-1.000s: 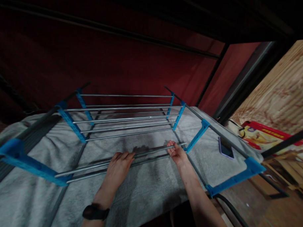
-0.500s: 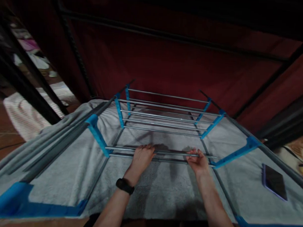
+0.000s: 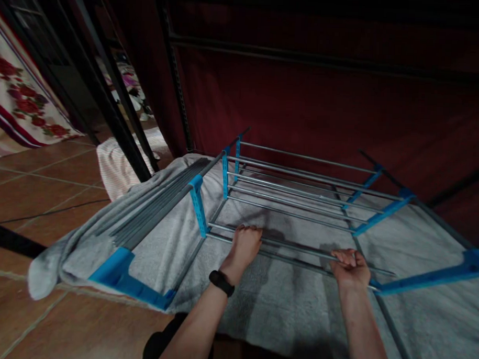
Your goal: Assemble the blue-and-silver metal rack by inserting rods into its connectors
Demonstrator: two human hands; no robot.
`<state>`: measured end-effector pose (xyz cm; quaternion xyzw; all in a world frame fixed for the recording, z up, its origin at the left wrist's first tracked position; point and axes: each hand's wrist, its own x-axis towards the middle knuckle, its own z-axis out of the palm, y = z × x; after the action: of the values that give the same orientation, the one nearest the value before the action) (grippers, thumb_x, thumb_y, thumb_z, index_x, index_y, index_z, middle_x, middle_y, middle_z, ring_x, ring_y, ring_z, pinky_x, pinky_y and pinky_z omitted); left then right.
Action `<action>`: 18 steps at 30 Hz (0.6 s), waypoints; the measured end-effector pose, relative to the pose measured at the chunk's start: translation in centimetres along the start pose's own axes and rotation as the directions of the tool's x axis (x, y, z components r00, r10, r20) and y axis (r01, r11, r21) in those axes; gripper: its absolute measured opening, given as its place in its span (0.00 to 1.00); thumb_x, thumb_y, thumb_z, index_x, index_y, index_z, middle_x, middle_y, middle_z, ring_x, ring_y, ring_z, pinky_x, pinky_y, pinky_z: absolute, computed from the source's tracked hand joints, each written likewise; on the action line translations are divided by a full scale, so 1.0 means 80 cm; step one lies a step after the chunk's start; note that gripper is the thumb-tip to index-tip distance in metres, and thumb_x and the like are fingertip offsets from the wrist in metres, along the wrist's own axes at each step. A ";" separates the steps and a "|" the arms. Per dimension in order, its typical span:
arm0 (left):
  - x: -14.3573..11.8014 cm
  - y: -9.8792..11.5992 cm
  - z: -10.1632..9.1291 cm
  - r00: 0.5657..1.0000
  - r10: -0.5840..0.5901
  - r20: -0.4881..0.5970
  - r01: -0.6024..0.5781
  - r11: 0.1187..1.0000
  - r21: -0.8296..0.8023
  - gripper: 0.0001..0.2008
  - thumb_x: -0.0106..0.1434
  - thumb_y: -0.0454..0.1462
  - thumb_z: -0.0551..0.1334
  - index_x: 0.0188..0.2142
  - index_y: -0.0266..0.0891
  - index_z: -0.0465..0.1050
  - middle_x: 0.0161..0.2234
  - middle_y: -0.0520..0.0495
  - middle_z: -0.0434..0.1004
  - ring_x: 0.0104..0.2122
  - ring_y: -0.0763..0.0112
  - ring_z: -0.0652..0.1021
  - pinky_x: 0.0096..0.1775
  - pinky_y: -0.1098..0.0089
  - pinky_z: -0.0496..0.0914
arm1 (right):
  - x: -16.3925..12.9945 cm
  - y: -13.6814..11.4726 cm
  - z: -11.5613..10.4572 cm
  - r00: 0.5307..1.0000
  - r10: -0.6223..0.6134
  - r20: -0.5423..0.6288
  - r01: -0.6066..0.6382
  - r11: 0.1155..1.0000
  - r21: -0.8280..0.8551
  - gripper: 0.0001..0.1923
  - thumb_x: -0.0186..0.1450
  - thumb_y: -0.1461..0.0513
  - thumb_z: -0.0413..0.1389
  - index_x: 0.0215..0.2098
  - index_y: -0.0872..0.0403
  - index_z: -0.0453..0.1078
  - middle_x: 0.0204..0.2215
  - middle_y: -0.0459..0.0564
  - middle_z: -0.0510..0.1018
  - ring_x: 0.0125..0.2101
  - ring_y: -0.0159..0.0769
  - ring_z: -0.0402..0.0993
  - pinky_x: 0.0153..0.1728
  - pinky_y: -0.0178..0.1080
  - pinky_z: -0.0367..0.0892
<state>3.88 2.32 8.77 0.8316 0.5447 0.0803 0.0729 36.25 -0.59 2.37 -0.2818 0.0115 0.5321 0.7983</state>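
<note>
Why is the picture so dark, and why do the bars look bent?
Head view: dim light, so the red wall goes nearly black; the hands, left and right, cast soft shadows on the grey towel; the wide lens bows the rack rods and floor edges; the corners look smeared.

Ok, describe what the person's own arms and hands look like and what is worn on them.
Both forearms are bare, with no sleeves showing. The left hand has a black band, watch-like, around its wrist. The right hand and its wrist carry nothing. No gloves or rings can be made out in the dim light.
</note>
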 end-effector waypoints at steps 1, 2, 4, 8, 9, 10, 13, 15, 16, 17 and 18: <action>0.000 -0.003 -0.002 1.000 -0.008 0.001 0.008 1.000 -0.002 0.08 0.68 0.35 0.60 0.43 0.37 0.76 0.40 0.40 0.81 0.44 0.59 0.80 0.54 0.59 0.67 | 0.000 0.000 0.000 1.000 0.013 -0.009 -0.013 1.000 -0.010 0.08 0.61 0.69 0.46 0.26 0.52 0.59 0.14 0.36 0.52 0.14 0.26 0.54 0.21 0.31 0.60; -0.001 -0.005 -0.003 1.000 -0.010 0.001 0.010 1.000 -0.004 0.08 0.68 0.35 0.59 0.43 0.36 0.76 0.40 0.39 0.81 0.44 0.59 0.80 0.54 0.59 0.67 | -0.001 0.001 0.001 0.999 0.026 -0.018 -0.027 0.999 -0.021 0.08 0.61 0.69 0.46 0.26 0.52 0.58 0.14 0.36 0.53 0.14 0.26 0.55 0.21 0.31 0.60; -0.003 -0.005 -0.002 1.000 0.003 0.002 -0.003 1.000 -0.008 0.08 0.68 0.34 0.59 0.43 0.37 0.76 0.40 0.39 0.81 0.44 0.59 0.80 0.54 0.58 0.67 | -0.003 0.004 0.003 0.999 0.047 -0.024 -0.047 0.998 -0.032 0.08 0.60 0.69 0.47 0.26 0.52 0.57 0.15 0.36 0.53 0.14 0.26 0.55 0.21 0.31 0.60; -0.004 0.004 0.007 0.999 0.043 0.013 -0.042 0.999 -0.018 0.08 0.69 0.33 0.58 0.43 0.37 0.76 0.40 0.39 0.81 0.43 0.59 0.81 0.51 0.59 0.69 | -0.008 0.010 0.007 0.999 0.031 0.009 -0.030 0.997 -0.065 0.08 0.58 0.70 0.49 0.27 0.52 0.58 0.15 0.34 0.51 0.14 0.25 0.53 0.21 0.30 0.59; -0.004 0.007 0.009 0.999 0.048 0.020 -0.048 0.999 -0.019 0.08 0.69 0.33 0.58 0.43 0.37 0.76 0.40 0.39 0.81 0.43 0.59 0.81 0.50 0.59 0.69 | -0.009 0.010 0.008 1.000 0.026 0.017 -0.025 0.997 -0.076 0.08 0.58 0.71 0.50 0.28 0.52 0.58 0.15 0.34 0.50 0.14 0.24 0.52 0.21 0.30 0.59; -0.004 0.010 0.010 0.998 0.049 0.031 -0.048 0.999 -0.019 0.08 0.69 0.33 0.57 0.42 0.37 0.76 0.41 0.39 0.81 0.43 0.60 0.81 0.49 0.60 0.70 | -0.010 0.011 0.008 0.999 0.026 0.019 -0.024 0.996 -0.083 0.09 0.58 0.71 0.50 0.28 0.52 0.58 0.15 0.34 0.50 0.14 0.24 0.52 0.21 0.30 0.59; -0.004 0.017 0.010 0.996 0.063 0.061 -0.062 0.998 -0.023 0.09 0.71 0.34 0.56 0.43 0.39 0.76 0.42 0.40 0.81 0.43 0.60 0.81 0.47 0.61 0.71 | -0.012 0.012 0.008 0.999 0.038 0.007 -0.038 0.996 -0.078 0.09 0.57 0.72 0.51 0.29 0.52 0.58 0.16 0.34 0.51 0.14 0.24 0.53 0.21 0.30 0.59; -0.006 0.022 0.009 0.992 0.101 0.070 -0.098 0.994 -0.043 0.09 0.71 0.37 0.57 0.44 0.40 0.76 0.44 0.41 0.80 0.45 0.60 0.80 0.47 0.61 0.71 | -0.013 0.011 0.007 0.999 0.049 0.008 -0.048 0.996 -0.069 0.09 0.55 0.71 0.52 0.29 0.52 0.59 0.16 0.34 0.51 0.15 0.23 0.54 0.21 0.30 0.59; -0.008 0.024 0.008 0.989 0.130 0.075 -0.126 0.990 -0.058 0.09 0.71 0.38 0.58 0.44 0.40 0.76 0.45 0.41 0.80 0.45 0.60 0.80 0.48 0.62 0.71 | -0.014 0.011 0.006 0.998 0.056 0.015 -0.055 0.996 -0.067 0.10 0.55 0.71 0.52 0.30 0.52 0.59 0.16 0.34 0.51 0.15 0.23 0.54 0.21 0.30 0.60; -0.009 0.027 0.007 0.983 0.162 0.081 -0.156 0.985 -0.075 0.10 0.71 0.40 0.58 0.45 0.40 0.76 0.45 0.41 0.80 0.46 0.60 0.80 0.48 0.62 0.71 | -0.016 0.011 0.004 0.998 0.063 0.023 -0.062 0.996 -0.066 0.10 0.54 0.71 0.53 0.30 0.52 0.59 0.17 0.34 0.52 0.15 0.23 0.55 0.21 0.30 0.60; -0.011 0.030 0.007 0.977 0.193 0.085 -0.186 0.978 -0.093 0.11 0.71 0.41 0.58 0.45 0.41 0.76 0.46 0.41 0.80 0.46 0.61 0.80 0.48 0.63 0.70 | -0.017 0.010 0.003 0.997 0.072 0.030 -0.070 0.995 -0.066 0.10 0.53 0.72 0.53 0.30 0.52 0.60 0.17 0.34 0.52 0.15 0.23 0.55 0.21 0.30 0.60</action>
<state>5.81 0.54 8.66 0.8787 0.4550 0.0710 0.1256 34.88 -1.41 2.61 -0.2981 -0.0087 0.5649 0.7694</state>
